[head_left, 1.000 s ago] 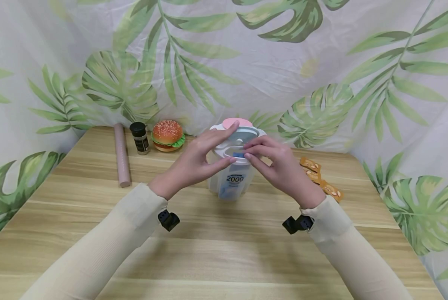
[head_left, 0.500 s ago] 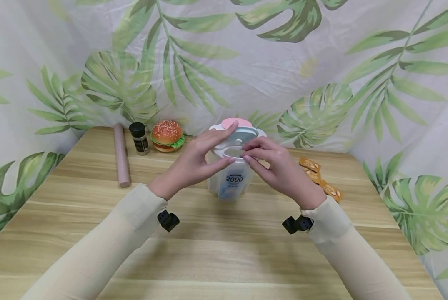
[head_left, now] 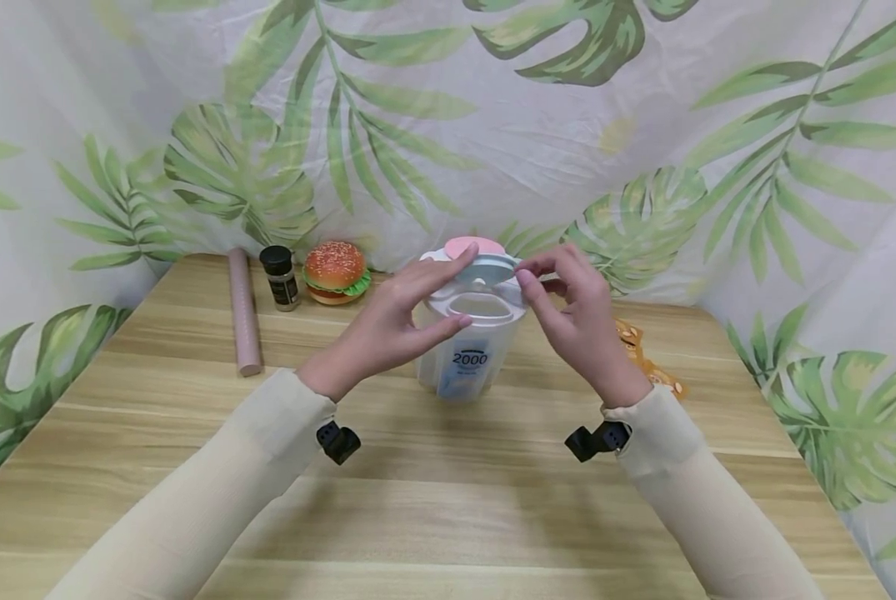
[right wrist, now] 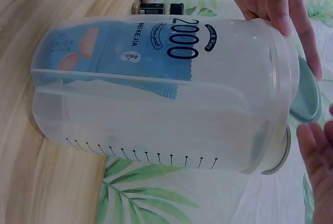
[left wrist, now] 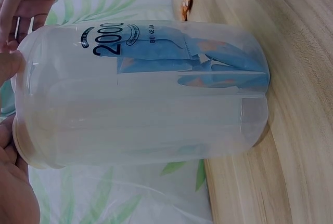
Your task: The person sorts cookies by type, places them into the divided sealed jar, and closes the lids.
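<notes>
A translucent storage canister (head_left: 466,367) marked "2000" stands upright on the table, with blue packets (right wrist: 125,57) inside it. On its white top, the oval front opening (head_left: 481,307) is uncovered and a grey-blue flip lid (head_left: 487,270) stands raised behind it. My left hand (head_left: 391,312) grips the top from the left, thumb on the near rim and fingers reaching across toward the raised lid. My right hand (head_left: 571,312) has its thumb and fingertips right at the lid's right edge, holding nothing. Further back on the top is a pink lid (head_left: 474,246).
Left of the canister are a toy hamburger (head_left: 335,271), a black-capped spice jar (head_left: 279,277) and a long pinkish roll (head_left: 244,321). Several orange-brown sachets (head_left: 663,377) lie at the right, partly behind my right hand. A leaf-print cloth (head_left: 417,108) hangs behind the table.
A blue packet showing in the opening a second ago has gone down out of sight there. My right hand has moved up from the opening to the flip lid's edge. My left hand stays put.
</notes>
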Action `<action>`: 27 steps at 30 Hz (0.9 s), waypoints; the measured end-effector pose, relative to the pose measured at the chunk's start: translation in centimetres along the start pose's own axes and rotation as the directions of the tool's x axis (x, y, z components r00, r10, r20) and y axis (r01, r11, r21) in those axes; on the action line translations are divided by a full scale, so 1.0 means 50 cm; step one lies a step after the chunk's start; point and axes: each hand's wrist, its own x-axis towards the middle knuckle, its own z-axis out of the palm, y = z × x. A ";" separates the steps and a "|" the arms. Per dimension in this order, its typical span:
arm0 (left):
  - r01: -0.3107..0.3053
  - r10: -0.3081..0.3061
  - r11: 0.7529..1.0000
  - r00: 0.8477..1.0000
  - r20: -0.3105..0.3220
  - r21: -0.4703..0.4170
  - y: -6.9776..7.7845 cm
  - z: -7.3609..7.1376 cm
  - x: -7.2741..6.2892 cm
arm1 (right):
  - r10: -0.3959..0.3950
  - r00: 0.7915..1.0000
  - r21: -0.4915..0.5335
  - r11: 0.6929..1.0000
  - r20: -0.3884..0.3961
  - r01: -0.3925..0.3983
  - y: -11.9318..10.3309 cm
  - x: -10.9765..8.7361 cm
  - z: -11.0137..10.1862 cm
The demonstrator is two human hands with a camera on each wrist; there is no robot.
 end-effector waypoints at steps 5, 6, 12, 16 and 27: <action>0.007 -0.007 1.000 1.000 0.004 0.004 -0.001 -0.001 -0.001 | 0.171 0.983 0.109 0.978 0.066 -0.178 0.004 0.015 -0.004; 0.010 -0.010 1.000 1.000 0.004 0.004 -0.001 -0.001 -0.001 | 0.199 0.975 0.123 0.970 0.095 -0.210 0.005 0.018 -0.005; 0.027 -0.027 1.000 1.000 0.008 -0.008 0.000 -0.003 -0.002 | 0.289 0.943 0.104 0.946 0.167 -0.308 0.009 0.032 -0.006; 0.052 -0.052 0.999 0.999 0.010 -0.011 0.004 -0.003 0.000 | 0.314 0.936 0.091 0.939 0.161 -0.331 0.009 0.034 -0.009; 0.119 -0.120 0.991 0.993 -0.008 -0.061 0.004 0.000 0.005 | 0.223 0.943 0.123 0.958 0.248 -0.259 0.017 0.025 -0.029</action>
